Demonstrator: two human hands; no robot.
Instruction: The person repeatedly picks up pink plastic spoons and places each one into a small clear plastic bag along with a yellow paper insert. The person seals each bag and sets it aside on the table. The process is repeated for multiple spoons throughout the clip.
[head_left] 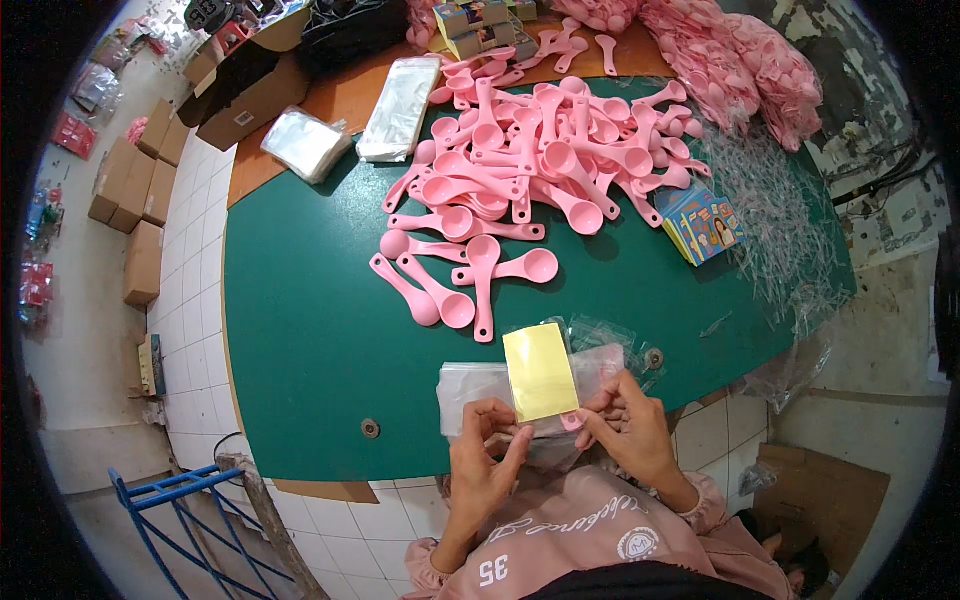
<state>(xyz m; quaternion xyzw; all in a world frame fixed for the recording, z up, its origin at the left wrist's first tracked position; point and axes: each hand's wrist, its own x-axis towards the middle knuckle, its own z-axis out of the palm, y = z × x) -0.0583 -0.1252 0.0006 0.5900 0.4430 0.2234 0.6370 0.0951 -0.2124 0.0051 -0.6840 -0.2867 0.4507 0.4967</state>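
Close to the table's near edge, a yellow card [541,372] stands over a clear plastic bag. My left hand [486,458] pinches by the card's lower left corner, apparently on the bag's edge. My right hand [632,428] is closed at the card's lower right, on the handle end of a pink measuring spoon [573,420]; the rest of that spoon is mostly hidden. Under and beside my hands lies a stack of clear bags [462,388]. Beyond the card, a few loose pink spoons [483,285] lie in front of a large heap of spoons [540,140].
Printed cards [703,226] lie stacked at the right, beside a tangle of clear plastic strips [775,220]. Packs of clear bags [400,108] and an open carton [248,95] are at the far left. Bagged pink spoons [735,65] fill the far right. A blue metal rack [180,490] stands lower left.
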